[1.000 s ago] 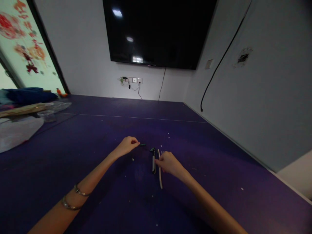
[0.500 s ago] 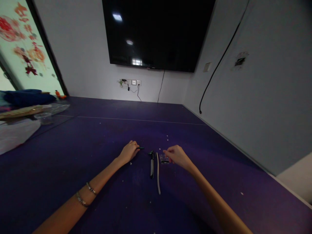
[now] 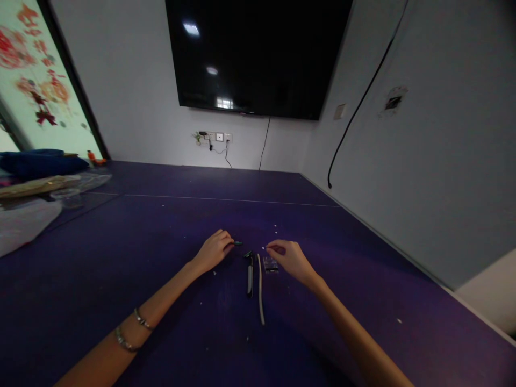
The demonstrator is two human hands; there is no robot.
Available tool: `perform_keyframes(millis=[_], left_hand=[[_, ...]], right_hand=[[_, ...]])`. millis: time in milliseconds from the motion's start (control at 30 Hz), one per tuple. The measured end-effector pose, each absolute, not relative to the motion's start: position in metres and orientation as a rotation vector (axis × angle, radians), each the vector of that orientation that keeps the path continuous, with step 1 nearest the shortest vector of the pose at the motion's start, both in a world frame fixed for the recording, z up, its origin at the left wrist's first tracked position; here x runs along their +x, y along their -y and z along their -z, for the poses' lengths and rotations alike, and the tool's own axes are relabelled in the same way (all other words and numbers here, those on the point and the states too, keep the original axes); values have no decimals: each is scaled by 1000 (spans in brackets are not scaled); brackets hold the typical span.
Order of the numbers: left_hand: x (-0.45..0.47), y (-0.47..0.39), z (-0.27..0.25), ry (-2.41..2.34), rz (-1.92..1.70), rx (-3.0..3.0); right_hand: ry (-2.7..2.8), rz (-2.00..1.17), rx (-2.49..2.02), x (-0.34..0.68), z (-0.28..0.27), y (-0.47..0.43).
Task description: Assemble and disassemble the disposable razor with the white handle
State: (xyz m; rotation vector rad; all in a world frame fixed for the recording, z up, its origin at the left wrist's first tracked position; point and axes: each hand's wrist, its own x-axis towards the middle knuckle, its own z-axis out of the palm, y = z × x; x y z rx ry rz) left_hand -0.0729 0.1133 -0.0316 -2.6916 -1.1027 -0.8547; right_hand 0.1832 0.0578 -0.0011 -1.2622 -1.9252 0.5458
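Note:
My left hand (image 3: 215,250) is closed, its fingertips pinching a small dark-green piece (image 3: 238,243) that sticks out to the right; its kind is too small to tell. My right hand (image 3: 288,258) is closed in a pinch just above the table; whatever is between thumb and forefinger is too small to make out. Between the hands lies a razor (image 3: 250,279) with a grey and black handle, its greenish head at the far end. Beside it runs a thin pale curved strip (image 3: 260,293). A small clear plastic case (image 3: 270,265) lies left of my right wrist.
Small white scraps dot the purple tabletop (image 3: 173,215). Plastic bags (image 3: 28,220) and a dark blue cloth (image 3: 42,162) are heaped at the far left. A large screen (image 3: 258,59) hangs on the wall behind, and a black cable (image 3: 355,115) dangles at the right.
My right hand has moved slightly left and lifted off the clear case, leaving more of it visible. My left hand has shifted a little right with the green piece.

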Motion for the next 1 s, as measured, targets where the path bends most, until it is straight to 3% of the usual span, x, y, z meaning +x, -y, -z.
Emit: perform_keyframes(millis=[167,467,1000], left_hand=[[-51,-83,2,918,877,-2703],[-35,-59,-9,904,878,-2790],[-31,-57,-9,1195,1493,-2973]], right_hand=[[2076,-379,-1111,178,-4,-49],[2133,-390,-1032,174,-10,-42],[2097,-398,-922,174,-12,-42]])
